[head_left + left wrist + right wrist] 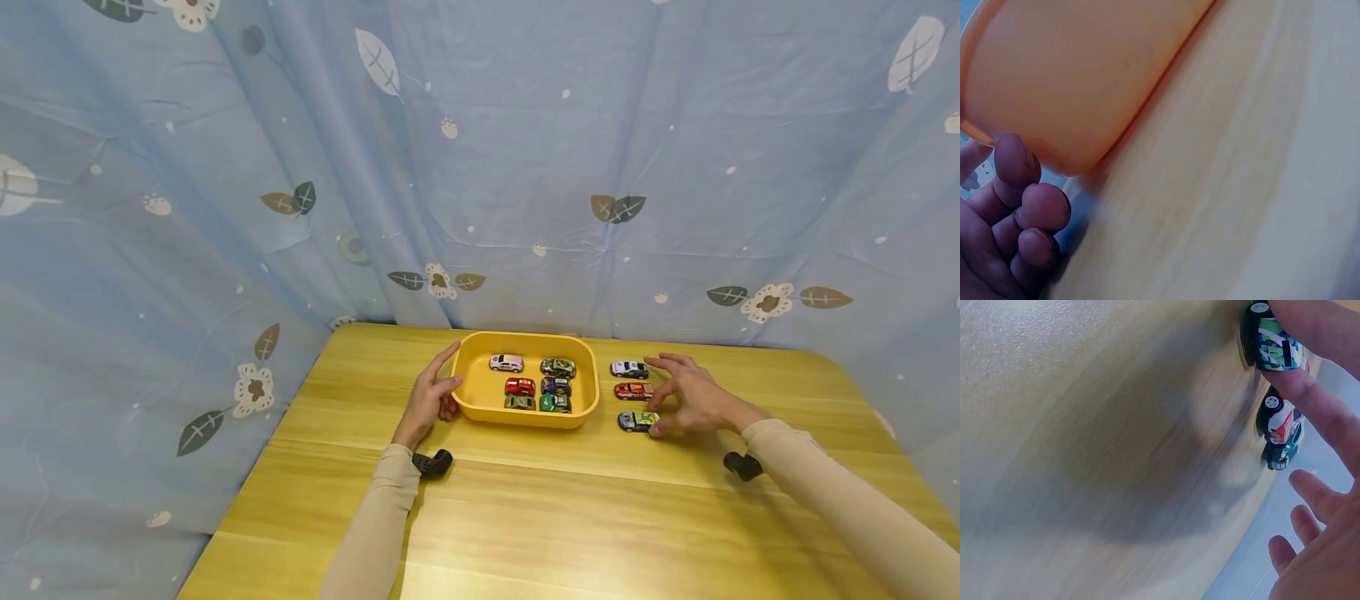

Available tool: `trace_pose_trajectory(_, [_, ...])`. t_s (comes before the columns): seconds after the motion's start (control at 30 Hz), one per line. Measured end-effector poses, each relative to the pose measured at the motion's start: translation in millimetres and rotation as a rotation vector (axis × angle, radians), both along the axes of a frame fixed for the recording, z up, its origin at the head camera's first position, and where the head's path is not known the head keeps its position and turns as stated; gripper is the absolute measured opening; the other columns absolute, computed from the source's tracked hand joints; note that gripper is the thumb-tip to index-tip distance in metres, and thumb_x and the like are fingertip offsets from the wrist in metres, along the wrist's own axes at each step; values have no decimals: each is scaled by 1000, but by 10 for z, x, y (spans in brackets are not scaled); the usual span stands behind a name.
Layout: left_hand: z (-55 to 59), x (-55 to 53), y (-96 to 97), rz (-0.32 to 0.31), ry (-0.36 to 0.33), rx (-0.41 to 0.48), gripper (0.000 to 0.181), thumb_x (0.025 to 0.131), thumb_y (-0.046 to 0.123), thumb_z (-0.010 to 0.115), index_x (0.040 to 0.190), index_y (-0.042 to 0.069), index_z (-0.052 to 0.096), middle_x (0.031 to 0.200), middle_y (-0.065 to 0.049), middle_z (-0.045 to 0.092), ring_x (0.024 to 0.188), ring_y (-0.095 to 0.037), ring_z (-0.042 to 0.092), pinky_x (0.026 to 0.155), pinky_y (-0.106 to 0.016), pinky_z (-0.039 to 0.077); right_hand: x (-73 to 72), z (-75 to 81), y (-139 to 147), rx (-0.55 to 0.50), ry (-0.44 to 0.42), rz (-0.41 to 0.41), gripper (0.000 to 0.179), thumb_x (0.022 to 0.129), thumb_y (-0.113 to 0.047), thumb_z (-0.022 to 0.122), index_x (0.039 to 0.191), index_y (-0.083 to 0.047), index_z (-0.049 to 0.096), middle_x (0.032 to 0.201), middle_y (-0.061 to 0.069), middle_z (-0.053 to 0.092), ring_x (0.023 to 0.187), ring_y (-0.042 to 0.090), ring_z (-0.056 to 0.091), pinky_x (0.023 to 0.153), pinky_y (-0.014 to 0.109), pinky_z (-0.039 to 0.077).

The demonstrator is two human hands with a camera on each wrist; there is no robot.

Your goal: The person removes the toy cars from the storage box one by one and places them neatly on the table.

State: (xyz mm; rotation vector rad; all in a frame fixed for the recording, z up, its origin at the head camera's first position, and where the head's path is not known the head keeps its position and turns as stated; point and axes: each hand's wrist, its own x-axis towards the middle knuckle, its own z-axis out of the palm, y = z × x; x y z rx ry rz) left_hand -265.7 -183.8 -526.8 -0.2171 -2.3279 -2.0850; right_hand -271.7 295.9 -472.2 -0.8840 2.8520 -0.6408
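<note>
in the right wrist view, the top edge and the thumb cut away part of the green-and-blue toy car, so one silver-hubbed wheel and a patch of bright, jagged pattern are about all that can be made out. past it, the orange-red toy car is partly covered by the forefinger, and the white toy car shows only in part. in the left wrist view, the yellow tray looks orange and runs out of the picture, its wall hiding what lies inside. the little prints on the cars are too small to read.

the green-and-blue car sits on the bench to the right of the tray, nearest the person in a short column of three; its roof is lime green, its nose end darker blue. the fingers of the right hand are nearly closed, thumb and forefinger pinching its right end, the others spread loosely. the fingers of the left hand are bent and grip the tray's left end at the rim.

six more cars lie in the right and middle part of the tray: pale pink, camouflage green, red, blue, olive and bright green.
</note>
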Motion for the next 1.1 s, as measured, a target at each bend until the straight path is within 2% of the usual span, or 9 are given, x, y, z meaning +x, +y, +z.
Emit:
trace_pose_trajectory(0.4, [-2,-16,-15,-10,11,6,62,103,17,63,161,30,48,54,-9,58,43,-18,52,43,-30,47,-14,73,-20,46,39,1,24,67,-47,97,81,-34,81,160,30,45,150,56,23,108,82,23])
trace_pose_trajectory(0.57, [-8,-6,-18,-15,11,5,62,103,17,63,160,34,49,55,-7,58,44,-19,52,43,-29,47,-54,177,-81,9,88,-14,21,74,-50,94,76,-37,77,160,27,47,151,56,24,108,86,21])
trace_pose_trajectory(0.7, [-6,2,-26,-15,6,3,62,103,17,63,161,31,47,54,-5,58,43,-19,52,43,-30,48,-109,286,-226,-37,136,-14,24,81,-46,90,70,-41,69,160,25,48,152,55,26,108,87,20])
trace_pose_trajectory(0.77, [-4,5,-31,-17,6,3,62,103,17,63,162,29,47,54,-4,59,43,-18,52,43,-30,48,-141,346,-337,-58,142,-12,23,83,-46,88,71,-40,70,160,24,48,153,55,25,110,86,20])
trace_pose_trajectory(0.93, [0,5,-31,-18,7,12,62,103,16,63,161,30,48,54,-6,59,44,-18,52,43,-30,48,-267,475,-646,-78,143,-16,17,86,-47,85,84,-31,79,163,23,44,154,52,25,113,84,18])
trace_pose_trajectory(1.1, [-4,12,-9,-10,2,29,62,102,16,64,161,31,49,54,-7,57,44,-19,52,43,-29,47,-388,598,-973,-59,128,-6,34,87,-54,82,103,-24,83,167,21,39,155,48,24,116,80,18])
